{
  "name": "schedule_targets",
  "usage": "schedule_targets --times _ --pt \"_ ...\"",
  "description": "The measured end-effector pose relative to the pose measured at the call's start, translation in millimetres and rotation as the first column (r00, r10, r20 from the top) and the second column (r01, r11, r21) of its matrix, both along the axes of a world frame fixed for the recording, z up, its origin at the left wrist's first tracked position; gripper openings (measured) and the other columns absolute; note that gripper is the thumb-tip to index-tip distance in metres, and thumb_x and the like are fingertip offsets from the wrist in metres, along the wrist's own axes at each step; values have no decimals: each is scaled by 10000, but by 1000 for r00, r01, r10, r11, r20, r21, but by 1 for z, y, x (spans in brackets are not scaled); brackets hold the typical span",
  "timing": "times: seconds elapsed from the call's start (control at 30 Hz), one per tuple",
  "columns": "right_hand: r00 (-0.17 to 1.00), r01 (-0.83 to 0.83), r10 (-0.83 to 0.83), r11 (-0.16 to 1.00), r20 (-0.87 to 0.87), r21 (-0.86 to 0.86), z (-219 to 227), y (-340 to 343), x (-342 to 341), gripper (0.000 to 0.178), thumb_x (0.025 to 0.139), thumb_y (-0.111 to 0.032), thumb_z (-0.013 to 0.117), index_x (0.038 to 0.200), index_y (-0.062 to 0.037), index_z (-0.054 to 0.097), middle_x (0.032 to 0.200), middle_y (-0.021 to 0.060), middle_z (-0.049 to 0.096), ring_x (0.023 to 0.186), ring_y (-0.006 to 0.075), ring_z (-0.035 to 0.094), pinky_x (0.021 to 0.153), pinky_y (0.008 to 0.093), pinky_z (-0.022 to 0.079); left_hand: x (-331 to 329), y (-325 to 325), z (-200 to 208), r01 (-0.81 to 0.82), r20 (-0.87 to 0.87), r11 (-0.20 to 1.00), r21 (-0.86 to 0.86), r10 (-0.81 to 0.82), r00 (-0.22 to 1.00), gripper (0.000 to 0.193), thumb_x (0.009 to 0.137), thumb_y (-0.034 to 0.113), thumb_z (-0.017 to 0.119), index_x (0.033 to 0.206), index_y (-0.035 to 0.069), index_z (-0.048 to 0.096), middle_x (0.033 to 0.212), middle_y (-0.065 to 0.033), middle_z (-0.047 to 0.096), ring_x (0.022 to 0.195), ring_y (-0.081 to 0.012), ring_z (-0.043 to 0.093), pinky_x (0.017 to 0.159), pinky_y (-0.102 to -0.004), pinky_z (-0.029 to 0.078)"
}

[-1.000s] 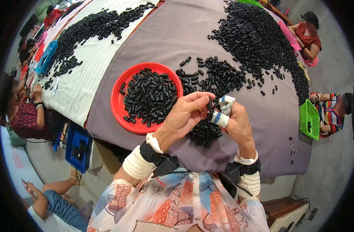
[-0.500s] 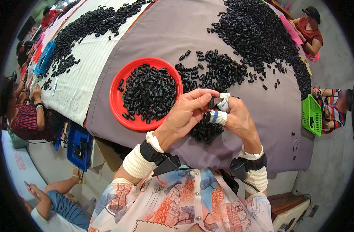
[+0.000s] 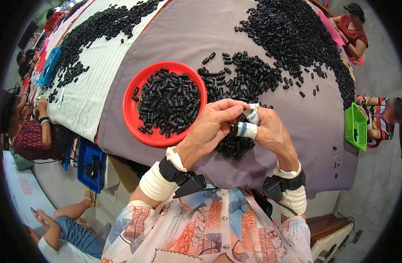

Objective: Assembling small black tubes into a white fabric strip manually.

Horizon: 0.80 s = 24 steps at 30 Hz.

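Observation:
My left hand and my right hand meet over the grey cloth. The left fingertips pinch a small black cylindrical plastic part, mostly covered by fingers. White and blue-striped finger wraps cover fingers of my right hand, which curl in against that part; whether they also grip a tool is hidden. Just beyond the left wrist sits a red round tray filled with a heap of similar black parts. Below my fingers lies a small pile of black parts.
A large heap of black parts spreads across the far right, with a looser cluster nearer. A green basket is at the right edge, a blue basket at the far left. Other people sit around the table.
My hands stay together at nearly the same place, with fingers shifted slightly around the black part. The view has tilted a little.

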State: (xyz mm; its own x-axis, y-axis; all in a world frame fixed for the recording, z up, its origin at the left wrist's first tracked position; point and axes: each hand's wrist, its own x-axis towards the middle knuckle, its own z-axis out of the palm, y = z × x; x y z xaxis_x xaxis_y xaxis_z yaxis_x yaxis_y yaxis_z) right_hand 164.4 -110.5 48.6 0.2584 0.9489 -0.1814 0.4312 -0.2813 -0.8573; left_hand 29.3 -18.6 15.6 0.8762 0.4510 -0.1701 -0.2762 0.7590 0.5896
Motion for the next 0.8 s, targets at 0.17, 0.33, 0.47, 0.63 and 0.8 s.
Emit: schedule_targets --times 0.17,0.33,0.47,0.63,0.8 --pt "999 -39 39 997 1 74 -8 -1 -2 383 726 -337 708 693 4 538 563 27 469 519 118 405 495 293 362 0 -1 -3 -15 -35 1000 5 15 999 185 868 144 578 980 1 608 861 -26 603 754 -79 553 699 -232 465" --pt "999 -49 49 995 -2 82 -8 -2 -4 371 721 -318 714 698 7 538 566 30 478 524 111 412 501 286 369 0 -2 -6 -15 -52 1000 2 15 999 185 871 147 573 985 5 604 867 -33 609 765 -88 564 700 -233 469" --pt "997 -58 51 991 61 119 -9 -3 -4 312 709 -261 722 714 7 562 598 30 518 546 101 441 518 275 382 2 -1 -11 6 -10 999 -47 -7 1000 208 884 152 554 1032 8 582 886 -39 609 791 -94 579 708 -237 485" --pt "994 73 -64 992 -86 102 -6 -6 -2 279 683 -228 738 772 -7 594 639 15 549 572 97 462 532 267 390 4 -5 -7 -24 51 995 -93 29 998 226 897 148 530 1070 5 560 922 -52 612 813 -103 588 737 -252 492" --pt "984 157 -152 987 -90 44 -1 -4 -4 279 670 -207 737 776 -4 578 635 9 534 575 96 450 530 264 388 3 -5 -9 -16 27 996 -87 18 999 230 893 128 532 1081 -2 553 954 -64 615 833 -117 594 763 -272 494"
